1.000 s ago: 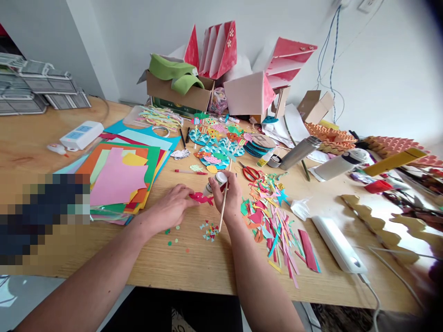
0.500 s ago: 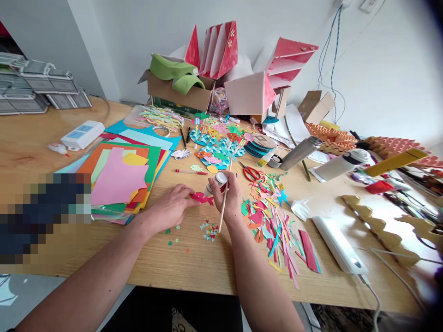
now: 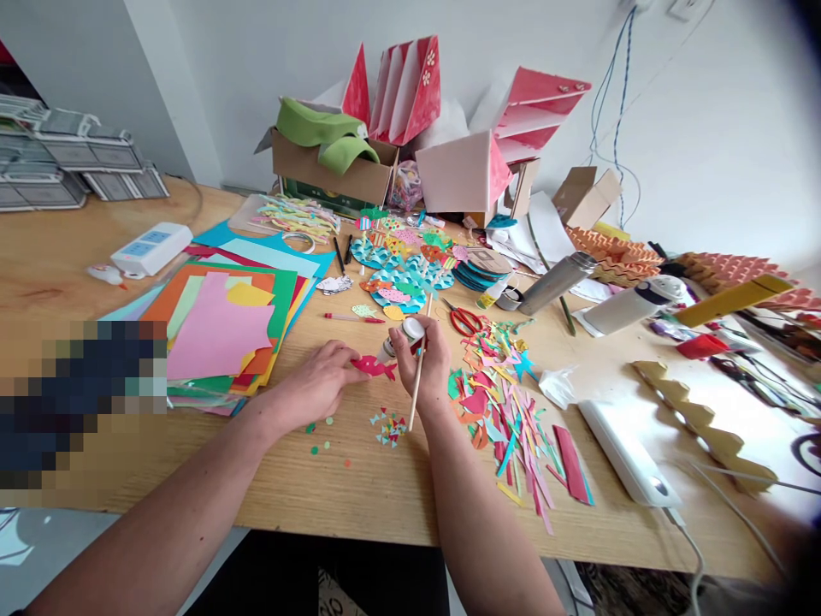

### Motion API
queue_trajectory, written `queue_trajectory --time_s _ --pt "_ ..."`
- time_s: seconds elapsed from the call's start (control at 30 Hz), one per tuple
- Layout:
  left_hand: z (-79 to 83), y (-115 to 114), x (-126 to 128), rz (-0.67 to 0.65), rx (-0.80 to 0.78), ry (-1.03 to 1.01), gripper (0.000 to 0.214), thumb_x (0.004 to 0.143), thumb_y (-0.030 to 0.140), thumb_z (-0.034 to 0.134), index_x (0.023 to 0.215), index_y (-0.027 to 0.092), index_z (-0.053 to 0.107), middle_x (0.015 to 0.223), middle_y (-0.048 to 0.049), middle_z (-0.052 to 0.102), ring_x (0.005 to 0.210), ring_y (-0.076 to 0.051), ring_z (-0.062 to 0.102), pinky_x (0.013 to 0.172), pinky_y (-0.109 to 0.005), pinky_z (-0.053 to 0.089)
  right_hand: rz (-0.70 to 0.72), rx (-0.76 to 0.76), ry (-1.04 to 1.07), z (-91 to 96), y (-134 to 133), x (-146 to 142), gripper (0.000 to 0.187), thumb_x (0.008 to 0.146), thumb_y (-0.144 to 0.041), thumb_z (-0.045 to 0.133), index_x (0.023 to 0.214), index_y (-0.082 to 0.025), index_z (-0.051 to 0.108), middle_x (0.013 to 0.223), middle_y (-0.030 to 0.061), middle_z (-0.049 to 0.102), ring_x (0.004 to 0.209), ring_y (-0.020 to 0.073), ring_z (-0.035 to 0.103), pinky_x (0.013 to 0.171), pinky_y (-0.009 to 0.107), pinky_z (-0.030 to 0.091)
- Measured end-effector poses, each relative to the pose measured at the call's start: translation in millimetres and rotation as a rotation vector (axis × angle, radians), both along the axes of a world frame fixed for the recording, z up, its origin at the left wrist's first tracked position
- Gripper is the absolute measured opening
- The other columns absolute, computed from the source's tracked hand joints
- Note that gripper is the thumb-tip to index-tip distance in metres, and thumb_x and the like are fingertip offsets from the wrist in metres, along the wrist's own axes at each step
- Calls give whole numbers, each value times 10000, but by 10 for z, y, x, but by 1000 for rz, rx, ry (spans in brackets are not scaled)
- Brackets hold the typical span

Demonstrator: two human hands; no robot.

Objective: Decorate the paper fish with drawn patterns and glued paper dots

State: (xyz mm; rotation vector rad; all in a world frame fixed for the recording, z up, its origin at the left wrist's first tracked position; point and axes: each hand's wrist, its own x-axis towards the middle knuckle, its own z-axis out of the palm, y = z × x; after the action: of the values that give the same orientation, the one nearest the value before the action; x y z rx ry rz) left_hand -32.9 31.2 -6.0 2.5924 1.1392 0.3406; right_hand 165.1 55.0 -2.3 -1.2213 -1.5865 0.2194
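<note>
A dark pink paper fish (image 3: 374, 367) lies on the wooden table. My left hand (image 3: 321, 378) rests beside it, fingers close together and their tips holding the fish's left end against the table. In my right hand (image 3: 431, 364) is a small white-capped glue bottle (image 3: 411, 329), tilted with its lower end toward the fish. The same hand also grips a thin wooden stick (image 3: 416, 389) that slants down toward the table. Just below the fish is a small heap of tiny coloured paper bits (image 3: 388, 428). A few green and orange paper dots (image 3: 315, 450) lie near my left wrist.
Coloured paper sheets (image 3: 221, 329) are stacked at left. Paper strips and scraps (image 3: 522, 428), red-handled scissors (image 3: 466, 322) and a white power strip (image 3: 629, 453) lie at right. Decorated paper fish and blue discs (image 3: 401, 282) are behind, with a red pen (image 3: 354, 317), flasks (image 3: 558, 284) and a cardboard box (image 3: 333, 167).
My right hand has shifted slightly right with the glue bottle and stick, so more of the fish shows. My left hand stays in place on the fish.
</note>
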Motion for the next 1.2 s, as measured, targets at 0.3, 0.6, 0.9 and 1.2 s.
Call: queue_trajectory --time_s 0.3,0.6,0.9,1.2 --pt "10 28 -7 15 23 8 560 773 -24 497 1241 223 678 1304 -55 645 1254 -272 433 1133 -467 374 15 13 25 -2 7 5 266 863 -440 630 943 -198 557 694 -35 533 557 104 468 563 241 404" --pt "-24 41 -22 34 14 15 521 783 -20 504 1218 201 689 1326 -41 645 1280 -275 430 1150 -471 358 9 -13 23 42 -8 11 272 861 -441 634 954 -197 558 712 -27 552 567 110 485 579 253 425" --pt "13 40 -18 40 0 -8 545 771 -35 492 1210 215 694 1304 -33 662 1258 -263 454 1128 -457 384 5 -7 11 -10 20 38 274 867 -448 626 949 -196 558 697 -31 540 552 108 470 556 245 405" --pt "3 43 -27 76 -20 -30 585 759 -49 487 1210 262 694 1323 -16 650 1274 -257 450 1126 -462 393 28 -23 12 -1 25 71 228 871 -404 628 948 -204 552 727 -17 561 588 118 492 585 256 430"
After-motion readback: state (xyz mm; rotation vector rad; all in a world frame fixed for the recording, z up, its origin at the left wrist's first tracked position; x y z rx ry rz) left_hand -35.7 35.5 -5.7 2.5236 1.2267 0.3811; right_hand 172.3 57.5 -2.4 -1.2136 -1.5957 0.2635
